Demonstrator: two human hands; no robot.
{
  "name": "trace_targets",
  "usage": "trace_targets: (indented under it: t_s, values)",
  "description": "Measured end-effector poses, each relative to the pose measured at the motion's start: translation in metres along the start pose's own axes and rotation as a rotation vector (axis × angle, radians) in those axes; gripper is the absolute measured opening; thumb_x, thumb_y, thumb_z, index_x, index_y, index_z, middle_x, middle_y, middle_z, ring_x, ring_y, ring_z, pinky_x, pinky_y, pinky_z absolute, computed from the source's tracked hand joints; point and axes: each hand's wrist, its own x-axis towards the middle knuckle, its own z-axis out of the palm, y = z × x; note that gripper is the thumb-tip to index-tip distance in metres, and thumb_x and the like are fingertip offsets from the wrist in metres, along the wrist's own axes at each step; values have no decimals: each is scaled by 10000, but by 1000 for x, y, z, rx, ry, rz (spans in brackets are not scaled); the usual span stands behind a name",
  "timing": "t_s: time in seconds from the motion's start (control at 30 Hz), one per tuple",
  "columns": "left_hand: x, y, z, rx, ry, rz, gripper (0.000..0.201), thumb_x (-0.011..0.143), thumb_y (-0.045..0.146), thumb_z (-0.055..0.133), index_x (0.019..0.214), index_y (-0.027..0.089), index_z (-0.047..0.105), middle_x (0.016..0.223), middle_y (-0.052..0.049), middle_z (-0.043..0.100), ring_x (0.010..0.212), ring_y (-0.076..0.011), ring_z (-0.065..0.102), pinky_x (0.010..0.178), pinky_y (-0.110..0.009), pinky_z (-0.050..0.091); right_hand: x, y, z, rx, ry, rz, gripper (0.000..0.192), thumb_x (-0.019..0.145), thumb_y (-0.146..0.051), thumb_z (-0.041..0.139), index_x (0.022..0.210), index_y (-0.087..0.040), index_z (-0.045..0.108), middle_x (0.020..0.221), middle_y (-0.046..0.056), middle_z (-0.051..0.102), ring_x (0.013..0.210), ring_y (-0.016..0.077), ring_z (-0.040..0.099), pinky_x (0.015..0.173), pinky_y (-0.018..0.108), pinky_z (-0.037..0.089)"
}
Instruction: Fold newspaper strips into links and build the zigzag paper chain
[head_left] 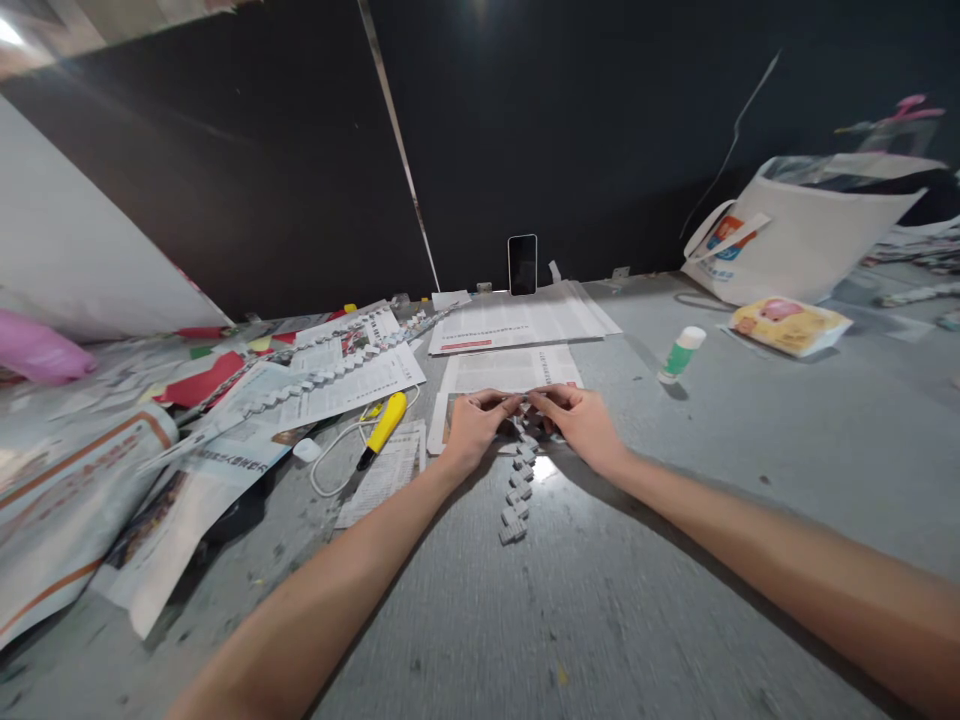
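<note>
A zigzag chain of folded newspaper (pixel 517 490) runs from between my hands down toward me and rests on the grey table (pixel 637 620). My left hand (pixel 480 425) and my right hand (pixel 577 420) meet over the chain's far end, thumbs and fingers pinched together. Both close on the folded paper there; the exact piece is largely hidden by the fingers. Beneath and beyond my hands lies a sheet of newspaper (pixel 480 375). Longer finished-looking paper chains (pixel 322 380) lie across loose sheets to the left.
A yellow-handled cutter (pixel 386 425) with a white cord lies left of my hands. Upright on the right stands a green glue stick (pixel 681 355), near a yellow packet (pixel 791 325) and a white bag (pixel 802 235). A phone (pixel 523 265) leans against the dark panel behind stacked newspapers (pixel 525 320).
</note>
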Motion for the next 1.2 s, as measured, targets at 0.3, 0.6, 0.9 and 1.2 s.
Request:
trace_targets:
  t_s: [0.3, 0.6, 0.9, 1.2]
  values:
    - [1, 0, 1, -50, 7, -4, 408, 716, 536, 888, 790, 143, 806, 783, -89, 776, 702, -175, 675, 666, -289, 525, 2, 8, 1, 56, 0, 4, 440, 829, -626, 789, 923, -196, 780, 769, 72, 746, 656, 192, 640, 594, 311, 473]
    - [1, 0, 1, -42, 4, 8, 407, 707, 534, 895, 734, 150, 762, 773, -82, 767, 702, -168, 663, 675, -285, 506, 2, 8, 1, 31, -25, 11, 375, 865, -559, 770, 986, -206, 800, 799, 57, 751, 675, 185, 642, 616, 312, 468]
    - [0, 1, 1, -99, -20, 3, 495, 709, 615, 878, 687, 159, 686, 696, -47, 711, 640, -147, 622, 638, -276, 496, 1, 3, 0, -7, -7, 0, 378, 872, -568, 742, 868, -207, 851, 743, 76, 755, 647, 186, 587, 657, 343, 486]
    - [1, -4, 1, -144, -9, 2, 490, 729, 616, 871, 771, 154, 714, 714, -38, 697, 614, -134, 612, 596, -264, 504, -1, 4, 1, 22, -23, -13, 371, 893, -564, 709, 852, -224, 852, 734, 75, 755, 700, 223, 668, 734, 389, 541]
